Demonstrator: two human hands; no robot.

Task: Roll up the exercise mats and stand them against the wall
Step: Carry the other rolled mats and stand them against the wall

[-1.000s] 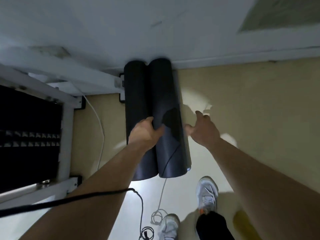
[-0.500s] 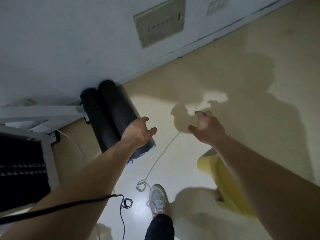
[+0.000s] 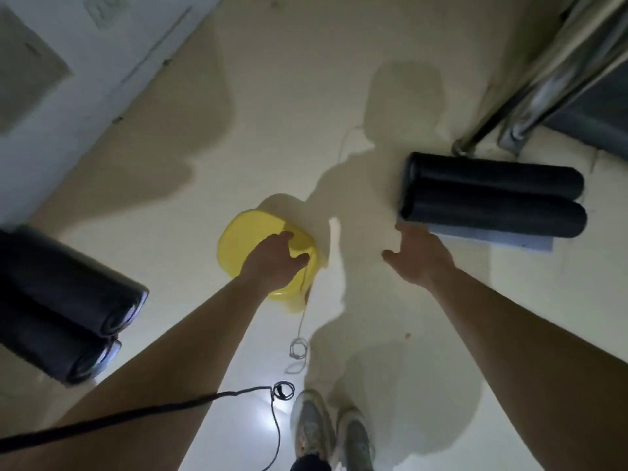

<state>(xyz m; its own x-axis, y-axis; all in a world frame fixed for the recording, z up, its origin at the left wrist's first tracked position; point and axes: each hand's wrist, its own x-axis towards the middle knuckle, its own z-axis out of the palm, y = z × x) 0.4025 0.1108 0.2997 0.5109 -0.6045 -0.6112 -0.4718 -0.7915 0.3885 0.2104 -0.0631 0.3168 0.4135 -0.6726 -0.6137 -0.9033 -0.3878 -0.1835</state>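
Floor, pale cream and glossy (image 3: pixel 272 96), carries two black rolled foam mats (image 3: pixel 492 195) lying at its right edge and two more (image 3: pixel 64 300) at left, while left hand (image 3: pixel 275 263) and right hand (image 3: pixel 421 256) hover spread, holding nothing.

Your mats (image 3: pixel 492 178) look matt, probably foam. The floor (image 3: pixel 272 96) under you is smooth and glossy; the yellow stool (image 3: pixel 244 232) is shiny plastic.

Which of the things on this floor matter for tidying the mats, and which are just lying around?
For the job:
rolled mats on the left
rolled mats on the right, lying on the floor

Just lying about:
yellow plastic object
white cord
black cable
metal frame
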